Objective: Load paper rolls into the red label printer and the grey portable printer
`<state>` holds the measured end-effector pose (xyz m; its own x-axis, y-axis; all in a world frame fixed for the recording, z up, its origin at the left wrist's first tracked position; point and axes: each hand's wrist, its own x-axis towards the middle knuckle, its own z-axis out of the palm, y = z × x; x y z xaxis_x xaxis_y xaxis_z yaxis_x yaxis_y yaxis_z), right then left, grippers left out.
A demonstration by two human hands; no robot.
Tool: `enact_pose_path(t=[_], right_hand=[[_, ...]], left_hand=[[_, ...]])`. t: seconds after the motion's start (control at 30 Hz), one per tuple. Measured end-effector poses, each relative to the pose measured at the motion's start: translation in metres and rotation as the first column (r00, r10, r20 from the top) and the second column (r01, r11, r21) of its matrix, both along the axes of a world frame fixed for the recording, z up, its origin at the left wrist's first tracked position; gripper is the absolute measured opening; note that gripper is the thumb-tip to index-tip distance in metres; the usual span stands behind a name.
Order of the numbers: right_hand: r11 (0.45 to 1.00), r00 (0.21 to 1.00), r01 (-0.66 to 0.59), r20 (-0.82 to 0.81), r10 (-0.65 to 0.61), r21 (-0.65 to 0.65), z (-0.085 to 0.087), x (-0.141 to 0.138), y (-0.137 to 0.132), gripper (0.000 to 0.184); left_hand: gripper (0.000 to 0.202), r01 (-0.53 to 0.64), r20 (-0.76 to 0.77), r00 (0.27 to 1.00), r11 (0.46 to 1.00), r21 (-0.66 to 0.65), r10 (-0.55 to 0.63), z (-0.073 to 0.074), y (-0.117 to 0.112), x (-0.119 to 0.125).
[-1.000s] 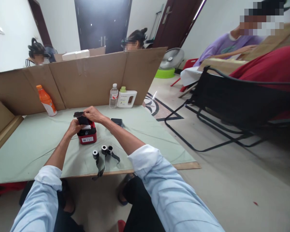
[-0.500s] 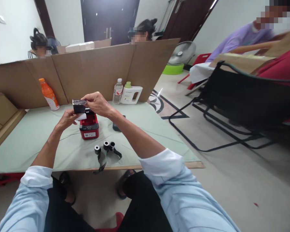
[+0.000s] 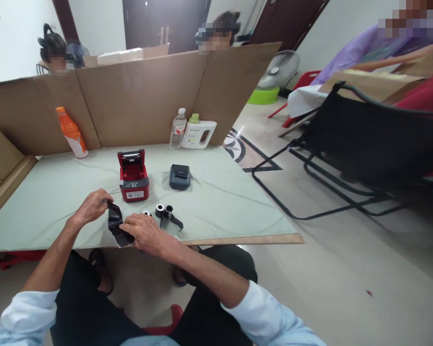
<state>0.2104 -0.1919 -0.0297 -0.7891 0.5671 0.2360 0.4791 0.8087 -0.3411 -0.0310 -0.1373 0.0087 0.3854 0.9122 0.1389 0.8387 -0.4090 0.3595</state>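
My left hand [image 3: 92, 205] and my right hand [image 3: 145, 233] both pinch a curled black strip [image 3: 116, 226] near the front edge of the green-covered table [image 3: 43, 202]. The left holds its upper end, the right its lower end. Behind the hands stands a small red printer [image 3: 133, 175] with its lid up. Just right of my right hand lie small black rolls [image 3: 165, 212] with loose black tails. A dark grey device [image 3: 180, 176] sits right of the printer.
A cardboard screen [image 3: 137, 96] walls the table's back. An orange bottle [image 3: 71, 132], a water bottle [image 3: 178, 128] and a white jug [image 3: 199, 133] stand along it. A black folding chair [image 3: 364, 144] is to the right. Other people sit behind the screen and at far right.
Both hands lifted the black strip off the red printer and brought it down to the table's front edge. The printer now stands uncovered with its lid open.
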Motion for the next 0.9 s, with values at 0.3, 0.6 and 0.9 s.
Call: enact_pose_path(t=[0.3,0.6,0.9], right_hand=[[0.983,0.9,0.152,-0.426,-0.096,0.1,-0.016,0.043,-0.027,0.032],[0.862,0.694,0.506,-0.602,-0.395,0.019,-0.064,0.144,-0.045,0.038],[0.863,0.712,0.43,-0.488,-0.505,-0.266,-0.1,0.165,-0.044,0.032]], left_hand=[[0.032,0.153,0.107,0.98,0.982,0.108,-0.165,0.026,-0.001,0.065],[0.033,0.411,-0.172,0.899,0.912,0.011,-0.403,0.019,0.032,0.23],[0.033,0.392,-0.341,0.851,0.915,-0.095,-0.4,-0.027,0.015,0.234]])
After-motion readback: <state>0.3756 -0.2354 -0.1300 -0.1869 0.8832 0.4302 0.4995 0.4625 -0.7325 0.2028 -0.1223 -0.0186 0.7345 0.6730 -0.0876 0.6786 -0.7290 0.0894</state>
